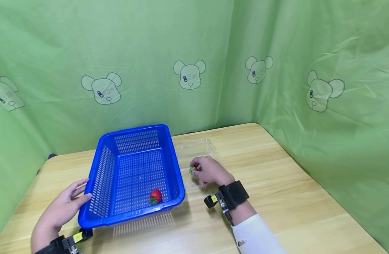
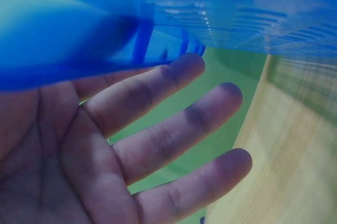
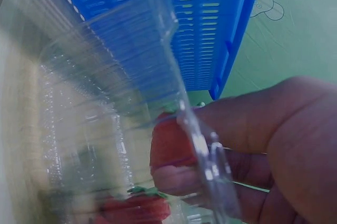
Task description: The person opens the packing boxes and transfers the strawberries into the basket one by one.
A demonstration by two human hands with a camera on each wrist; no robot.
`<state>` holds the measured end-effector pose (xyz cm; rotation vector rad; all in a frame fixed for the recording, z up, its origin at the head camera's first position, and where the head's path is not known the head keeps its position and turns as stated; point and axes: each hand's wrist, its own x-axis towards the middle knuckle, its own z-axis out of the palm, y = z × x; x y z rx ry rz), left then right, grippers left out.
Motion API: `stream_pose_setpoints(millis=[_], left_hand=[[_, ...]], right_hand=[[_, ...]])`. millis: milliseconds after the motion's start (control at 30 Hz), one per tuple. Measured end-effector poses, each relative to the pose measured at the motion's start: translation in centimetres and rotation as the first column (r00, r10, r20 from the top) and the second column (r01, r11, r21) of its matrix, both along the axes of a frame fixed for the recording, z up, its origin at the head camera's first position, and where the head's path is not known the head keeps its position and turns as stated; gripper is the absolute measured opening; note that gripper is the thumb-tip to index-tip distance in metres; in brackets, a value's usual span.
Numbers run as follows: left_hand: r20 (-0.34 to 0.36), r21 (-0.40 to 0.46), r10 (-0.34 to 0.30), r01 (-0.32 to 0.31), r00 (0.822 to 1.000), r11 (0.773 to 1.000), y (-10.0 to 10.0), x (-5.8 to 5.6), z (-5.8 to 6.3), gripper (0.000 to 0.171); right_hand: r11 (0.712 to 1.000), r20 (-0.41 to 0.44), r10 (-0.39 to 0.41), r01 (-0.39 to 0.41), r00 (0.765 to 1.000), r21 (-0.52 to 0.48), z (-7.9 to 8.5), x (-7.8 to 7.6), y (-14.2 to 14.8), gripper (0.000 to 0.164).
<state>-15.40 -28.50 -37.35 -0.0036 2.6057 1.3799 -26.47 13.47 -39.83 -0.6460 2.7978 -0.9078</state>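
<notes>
My left hand (image 1: 62, 208) holds the left rim of a blue plastic basket (image 1: 181, 192), thumb over the edge and fingers outside. In the left wrist view the fingers (image 2: 168, 139) stretch out below the rim. One red strawberry (image 1: 155, 194) with green leaves lies in the basket's near right corner. My right hand (image 1: 212, 171) pinches a second strawberry (image 3: 169, 140) between thumb and fingers, at a clear plastic box (image 1: 194, 148) right of the basket. Through the box's wall, more red fruit (image 3: 134, 208) shows lower down in the right wrist view.
The wooden table (image 1: 277, 197) carries the basket and the box. Green curtains (image 1: 143, 46) with bear-head prints hang behind and at both sides. The basket's right wall stands close beside the clear box.
</notes>
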Motion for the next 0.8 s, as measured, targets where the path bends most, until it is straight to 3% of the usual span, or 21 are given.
stream_pose_setpoints(millis=[533,800], left_hand=[[0.016,0.004,0.008,-0.008,1.000,1.000,0.21,-0.15,0.22,0.059],[0.012,-0.001,0.008,-0.008,1.000,1.000,0.04,-0.08,0.12,0.059]], right_hand=[[1.000,-0.007,-0.017,0.017,1.000,-0.022,0.39,0.22,0.33,0.015],[0.999,-0.062,-0.014,0.011,0.998,-0.041,1.00,0.22,0.36,0.012]])
